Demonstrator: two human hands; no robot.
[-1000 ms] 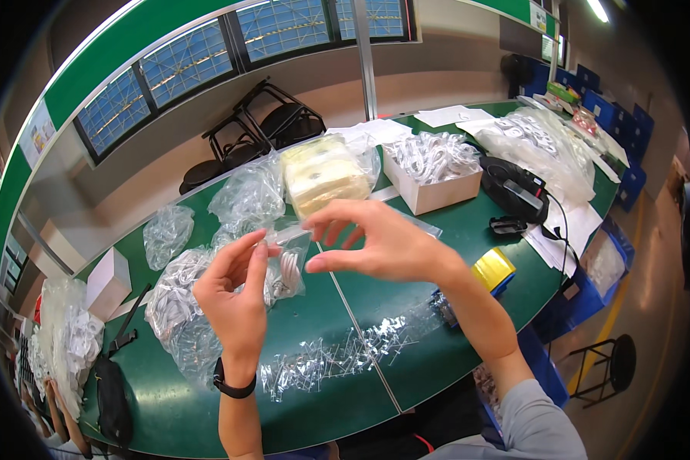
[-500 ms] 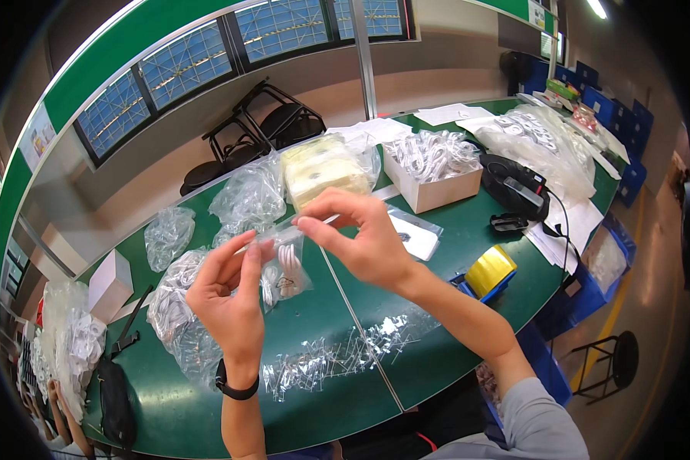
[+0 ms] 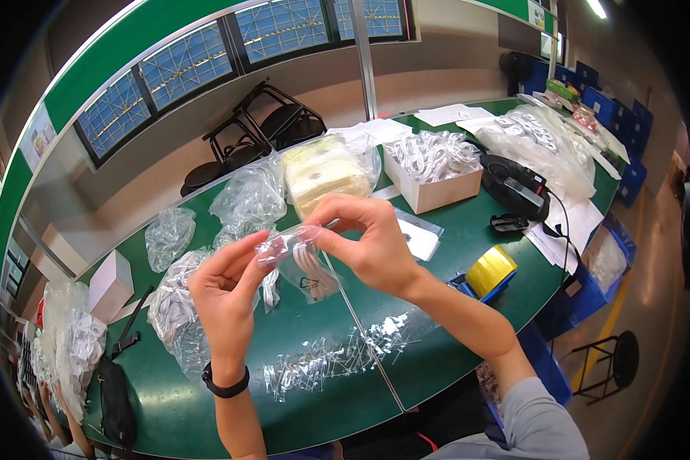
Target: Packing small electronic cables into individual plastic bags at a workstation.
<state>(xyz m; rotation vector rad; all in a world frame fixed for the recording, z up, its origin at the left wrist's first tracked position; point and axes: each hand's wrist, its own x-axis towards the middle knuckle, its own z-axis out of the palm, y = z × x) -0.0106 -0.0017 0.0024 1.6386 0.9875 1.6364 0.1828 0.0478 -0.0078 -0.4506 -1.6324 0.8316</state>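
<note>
A small clear plastic bag (image 3: 314, 282) with a coiled white cable inside hangs between my two hands over the table. My left hand (image 3: 234, 280) pinches one top corner of it between thumb and fingers. At the other corner, my right hand (image 3: 364, 244) grips the edge the same way. The bag tilts, its lower end toward the right. Beneath it, on the green tabletop (image 3: 307, 425), lies a spread of many small twist ties or wire pieces (image 3: 322, 366). Left of my left hand sits a clear bag of white cables (image 3: 178, 307).
A white box of coiled cables (image 3: 437, 188) stands behind my right hand, next to a yellow stack of bags (image 3: 326, 176). Farther right are a black pouch (image 3: 514, 188) and a yellow tape roll in a blue dispenser (image 3: 489, 274). A co-worker's arms (image 3: 61, 406) show at far left.
The bag has swung to the right and its cable shows more plainly. My left hand has turned slightly, and my right hand has shifted a little right and down.
</note>
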